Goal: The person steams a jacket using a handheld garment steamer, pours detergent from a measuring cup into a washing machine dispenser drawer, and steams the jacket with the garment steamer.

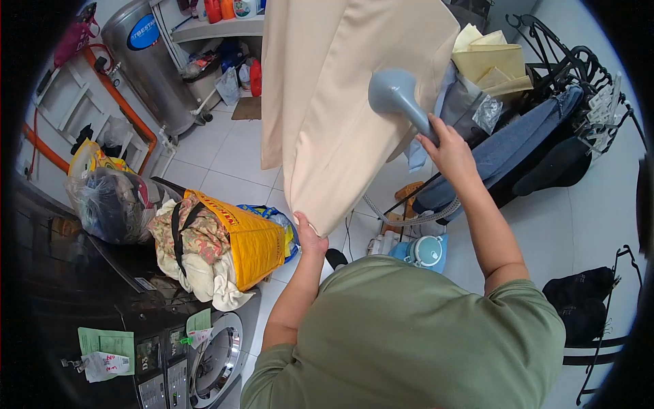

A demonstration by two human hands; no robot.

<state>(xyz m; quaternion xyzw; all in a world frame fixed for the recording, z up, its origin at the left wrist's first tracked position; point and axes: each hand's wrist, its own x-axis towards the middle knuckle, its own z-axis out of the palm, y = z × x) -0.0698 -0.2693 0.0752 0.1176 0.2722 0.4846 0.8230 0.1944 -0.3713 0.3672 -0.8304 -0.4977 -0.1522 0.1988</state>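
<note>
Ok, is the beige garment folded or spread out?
Spread out: the beige garment hangs down in long panels, its lower end held in the left hand.

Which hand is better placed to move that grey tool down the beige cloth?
Probably the right hand: it grips the grey tool, while the left hand holds the cloth near its bottom.

Head-worn view, forward and down
</note>
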